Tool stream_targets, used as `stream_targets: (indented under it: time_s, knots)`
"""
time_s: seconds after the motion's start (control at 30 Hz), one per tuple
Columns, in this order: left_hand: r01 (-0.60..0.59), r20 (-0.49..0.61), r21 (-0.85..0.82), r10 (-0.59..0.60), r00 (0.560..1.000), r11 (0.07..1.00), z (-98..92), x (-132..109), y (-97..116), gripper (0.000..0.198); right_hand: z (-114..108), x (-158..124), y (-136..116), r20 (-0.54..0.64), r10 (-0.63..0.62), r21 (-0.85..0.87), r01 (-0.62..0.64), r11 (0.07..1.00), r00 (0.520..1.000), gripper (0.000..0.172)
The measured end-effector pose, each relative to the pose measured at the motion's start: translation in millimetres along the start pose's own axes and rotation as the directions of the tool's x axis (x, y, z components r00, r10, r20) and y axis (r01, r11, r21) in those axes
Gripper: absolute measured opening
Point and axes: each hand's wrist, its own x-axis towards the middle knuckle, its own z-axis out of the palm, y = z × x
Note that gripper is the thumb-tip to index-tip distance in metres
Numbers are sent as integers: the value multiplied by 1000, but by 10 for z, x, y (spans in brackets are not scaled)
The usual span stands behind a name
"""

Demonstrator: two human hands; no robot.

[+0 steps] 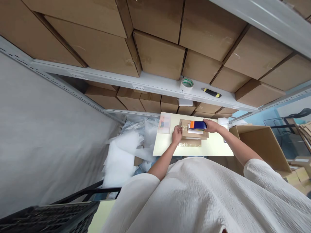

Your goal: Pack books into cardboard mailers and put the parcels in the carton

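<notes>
On the pale table (166,147) lies a small cardboard box (193,134), with clear tape shining at its left end. My right hand (210,125) is closed around a blue and orange tape dispenser (199,125), which is over the top of the box. A white label or paper (195,131) shows partly from under the dispenser. At the box's left end, my left hand (177,134) grips the side with bent fingers. Nearer my body, a strip of cardboard with shiny tape (190,143) lies along the box's front side.
A shelf (160,81) stacked with cartons stands behind the table, bearing a tape roll (187,84) and a yellow-black utility knife (211,93). White foam sheets (121,155) pile up at left. A large open carton (263,145) stands at right; a black crate (48,216) is lower left.
</notes>
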Motion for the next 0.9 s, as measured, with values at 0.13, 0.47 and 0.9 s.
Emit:
stream_targets:
  time_s: [0.13, 0.47, 0.9]
  knots:
    - [-156, 30, 84, 154, 988, 984, -28, -27, 191, 43, 15, -14, 24, -20, -37, 29, 38, 999, 999, 35]
    - [-454, 464, 360, 266, 845, 815, 22, 51, 444, 87, 18, 64, 30, 72, -12, 11, 12, 1000, 997, 44]
    - [-435, 466, 435, 217, 858, 788, 28, 89, 391, 93, -21, -267, 511, 39, 5, 81, -8, 997, 999, 45]
